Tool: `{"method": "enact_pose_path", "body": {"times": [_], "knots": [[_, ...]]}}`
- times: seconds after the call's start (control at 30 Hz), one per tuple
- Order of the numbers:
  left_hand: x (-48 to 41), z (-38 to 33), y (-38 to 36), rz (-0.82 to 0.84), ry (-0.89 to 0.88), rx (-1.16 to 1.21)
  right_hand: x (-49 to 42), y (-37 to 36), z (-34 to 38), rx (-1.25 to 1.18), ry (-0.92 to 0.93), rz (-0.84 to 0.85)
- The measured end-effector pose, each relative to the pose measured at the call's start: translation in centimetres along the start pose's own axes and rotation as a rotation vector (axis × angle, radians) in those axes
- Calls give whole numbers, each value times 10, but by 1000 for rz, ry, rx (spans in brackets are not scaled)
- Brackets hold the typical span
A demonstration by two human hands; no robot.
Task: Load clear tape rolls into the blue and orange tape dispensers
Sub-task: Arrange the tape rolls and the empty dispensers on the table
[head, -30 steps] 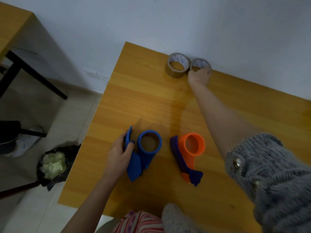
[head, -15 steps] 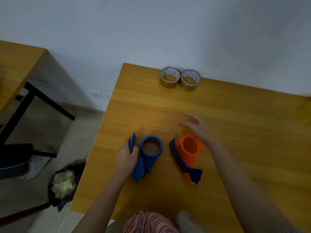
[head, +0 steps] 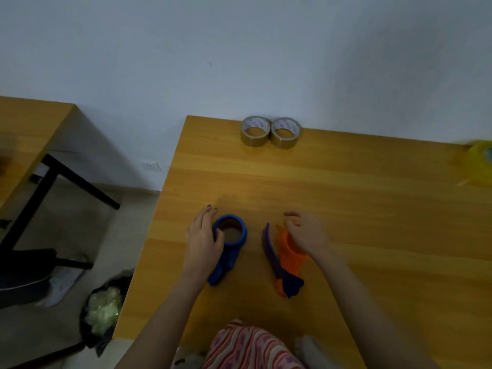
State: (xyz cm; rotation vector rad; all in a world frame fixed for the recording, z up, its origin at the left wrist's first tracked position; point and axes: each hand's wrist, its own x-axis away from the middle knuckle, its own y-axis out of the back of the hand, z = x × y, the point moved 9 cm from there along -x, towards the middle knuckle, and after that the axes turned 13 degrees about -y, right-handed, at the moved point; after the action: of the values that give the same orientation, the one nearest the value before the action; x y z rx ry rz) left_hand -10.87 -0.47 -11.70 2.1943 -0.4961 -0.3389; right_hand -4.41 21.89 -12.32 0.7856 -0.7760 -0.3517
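The blue tape dispenser (head: 231, 245) lies on the wooden table (head: 346, 209), its ring facing up. My left hand (head: 203, 239) holds its left side, thumb on the ring's rim, fingers stretched forward. To the right lies the orange dispenser (head: 290, 261) with its purple flap. My right hand (head: 306, 233) covers its ring with loosely curled fingers and holds nothing; I cannot tell if it grips. Two brownish-clear tape rolls (head: 254, 131) (head: 285, 133) lie side by side at the table's far edge by the wall, away from both hands.
A blurred yellowish tape roll (head: 479, 162) sits at the table's far right. The table's left edge runs close to my left hand. On the floor to the left are a black bag of pale scraps (head: 103, 312) and a second table (head: 29, 129).
My right hand has drawn back from the tape rolls, empty, and now lies over the orange dispenser. My left hand has shifted forward on the blue dispenser. The view has tilted up.
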Motion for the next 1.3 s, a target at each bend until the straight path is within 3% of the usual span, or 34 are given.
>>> {"method": "enact_pose_path", "body": {"times": [0.07,0.17,0.23,0.37,0.53,0.67,0.8,0.93,1.2,1.27,1.3], "knots": [[0,5,4,-17,21,11,11,-4,23,60,121,-44],[1,6,12,-89,94,94,24,-34,57,92,264,70],[3,17,10,-69,243,167,28,-59,77,149,332,145],[7,42,0,37,335,71,28,-96,97,229,312,268],[12,44,3,-10,274,102,19,-103,96,357,302,96],[20,48,9,-63,349,209,20,-100,91,165,243,136],[23,55,2,-117,506,563,21,-97,96,52,249,196],[23,45,-3,-141,531,813,27,-89,101,92,320,143],[9,33,3,-230,475,795,34,-64,111,30,378,17],[11,46,5,-297,567,813,31,-56,106,-6,342,-15],[18,62,4,-383,695,879,26,-49,100,-53,293,-45]]}}
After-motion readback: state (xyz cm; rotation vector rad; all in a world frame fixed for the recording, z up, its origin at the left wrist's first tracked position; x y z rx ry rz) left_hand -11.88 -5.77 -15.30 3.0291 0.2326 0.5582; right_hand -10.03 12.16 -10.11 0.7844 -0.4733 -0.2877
